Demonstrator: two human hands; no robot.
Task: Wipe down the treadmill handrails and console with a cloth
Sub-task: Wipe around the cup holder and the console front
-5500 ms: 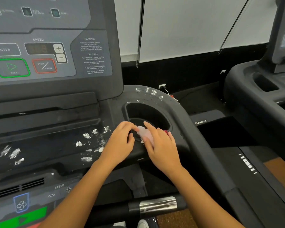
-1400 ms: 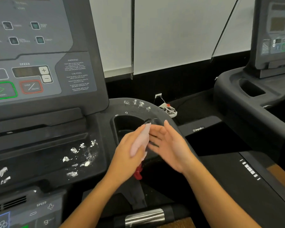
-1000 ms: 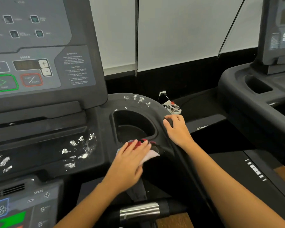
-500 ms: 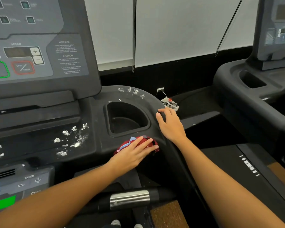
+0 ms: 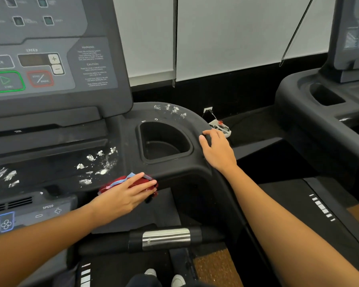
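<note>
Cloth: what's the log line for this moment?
left hand presses cloth on console | right hand rests by cupholder | smudges unwiped

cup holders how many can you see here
2. One cup holder sits in the near treadmill, beside the right hand; the other is in the neighbouring treadmill at far right. More may lie out of frame.

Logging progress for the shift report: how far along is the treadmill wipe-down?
Early. Done: only the ledge in front of the cup holder looks smudge-free. In hand: the left hand presses the red cloth flat on the front edge of the console; the right hand rests on its right rim. Left: white smudges on the tray, more behind the cup holder and at far left, plus the handrail.
</note>
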